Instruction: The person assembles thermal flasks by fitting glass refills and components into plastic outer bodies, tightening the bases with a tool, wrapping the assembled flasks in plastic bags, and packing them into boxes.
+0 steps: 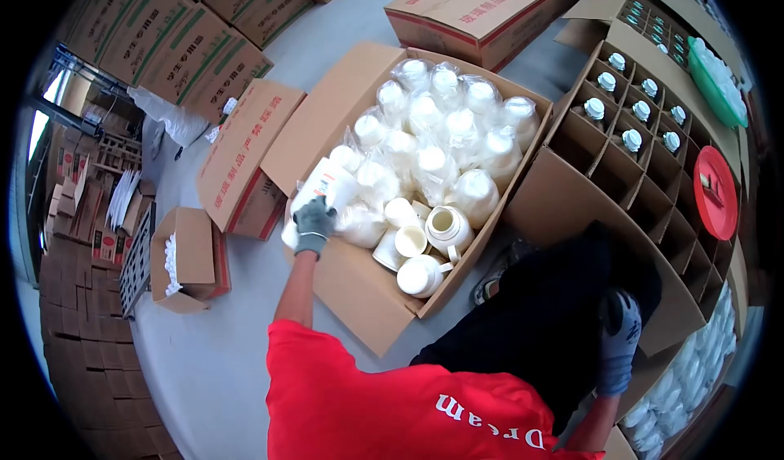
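Note:
My left hand (314,225), in a grey glove, grips a white, printed bag-like item (335,184) at the left edge of an open carton (371,309). Its exact kind cannot be made out. Inside the carton stand several white flasks (433,160) wrapped in clear plastic. At the near corner lie unwrapped white pieces, among them an open-mouthed jug (448,228) and a capped jug with a handle (419,275). My right hand (622,321), gloved too, rests on my dark-trousered leg near the knee, holding nothing visible; its fingers lie along the cloth.
To the right, a divided carton (600,195) holds several silvery-topped bottles (631,140), with a red lid or plate (715,192) on it. A green basin (717,80) stands beyond. Closed cartons (482,15) lie ahead. A small open box (184,256) sits left.

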{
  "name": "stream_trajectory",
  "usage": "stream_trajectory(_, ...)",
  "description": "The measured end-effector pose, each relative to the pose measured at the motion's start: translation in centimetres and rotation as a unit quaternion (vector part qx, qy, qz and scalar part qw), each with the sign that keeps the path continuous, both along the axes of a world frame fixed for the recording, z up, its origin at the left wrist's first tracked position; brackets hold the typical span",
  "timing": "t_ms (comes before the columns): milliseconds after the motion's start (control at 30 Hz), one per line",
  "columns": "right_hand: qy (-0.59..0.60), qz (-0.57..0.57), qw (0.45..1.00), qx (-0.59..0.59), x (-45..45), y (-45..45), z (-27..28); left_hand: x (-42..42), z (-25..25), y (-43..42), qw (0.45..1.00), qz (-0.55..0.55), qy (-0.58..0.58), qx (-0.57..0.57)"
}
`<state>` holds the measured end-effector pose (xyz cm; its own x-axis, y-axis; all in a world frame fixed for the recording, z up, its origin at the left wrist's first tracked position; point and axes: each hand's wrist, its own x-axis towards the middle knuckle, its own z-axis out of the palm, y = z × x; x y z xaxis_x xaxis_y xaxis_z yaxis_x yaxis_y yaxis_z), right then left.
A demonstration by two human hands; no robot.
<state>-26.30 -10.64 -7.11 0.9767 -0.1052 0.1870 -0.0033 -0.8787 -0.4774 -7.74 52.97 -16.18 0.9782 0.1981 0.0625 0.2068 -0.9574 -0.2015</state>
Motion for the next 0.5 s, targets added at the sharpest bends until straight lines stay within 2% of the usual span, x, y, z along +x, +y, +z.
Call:
stream_trajectory(33, -0.027, -0.003, 1.000, 0.000, 0.5, 0.3, 0.8, 0.5, 1.7, 0.4, 0.986, -0.011, -0.076, -0.145)
stream_trajectory(67, -0.055, -0.005, 0.998, -0.002, 1.2, 0.6, 1.8, 0.8, 3.5, 0.3, 0.946, -0.021, -0.150, -0.288)
stream_trajectory(100, -0.057, 0.001, 0.998, 0.019, 1.9, 1.4, 3.3, 0.1, 8.5, -3.2, 0.877, 0.065, -0.095, -0.466)
stream_trajectory(133, -0.061, 0.020, 0.995, 0.078, 2.8, 2.9, 5.1, -0.7, 10.5, -6.0, 0.750, 0.054, -0.130, -0.646)
stream_trajectory(167, -0.065, 0.039, 0.988, 0.136, 3.6, 4.1, 6.5, -1.5, 11.5, -7.8, 0.646, 0.027, -0.071, -0.760)
stream_trajectory(200, -0.054, 0.070, 0.962, 0.258, 4.4, 4.7, 6.2, -2.1, 12.0, -9.8, 0.522, -0.004, -0.007, -0.853)
stream_trajectory(233, -0.056, 0.097, 0.944, 0.311, 5.0, 5.4, 6.2, -2.9, 11.8, -13.4, 0.583, -0.039, -0.035, -0.811)
stream_trajectory(300, -0.090, 0.104, 0.845, 0.516, 6.0, 6.7, 5.8, -5.4, 8.7, -22.3, 0.690, -0.198, -0.075, -0.693)
stream_trajectory(367, -0.178, 0.041, 0.797, 0.575, 6.6, 6.9, 4.7, -8.5, 7.7, -31.1, 0.647, -0.268, -0.017, -0.713)
stream_trajectory(433, -0.244, 0.063, 0.806, 0.535, 4.5, 3.0, 5.9, -10.2, 6.6, -37.3, 0.568, -0.263, 0.154, -0.764)
stream_trajectory(467, -0.245, 0.118, 0.837, 0.475, 2.8, 1.4, 7.3, -10.0, 7.1, -39.3, 0.581, -0.290, 0.138, -0.748)
stream_trajectory(500, -0.286, 0.091, 0.847, 0.438, 1.2, 1.7, 9.4, -10.0, 7.6, -41.4, 0.594, -0.316, 0.120, -0.730)
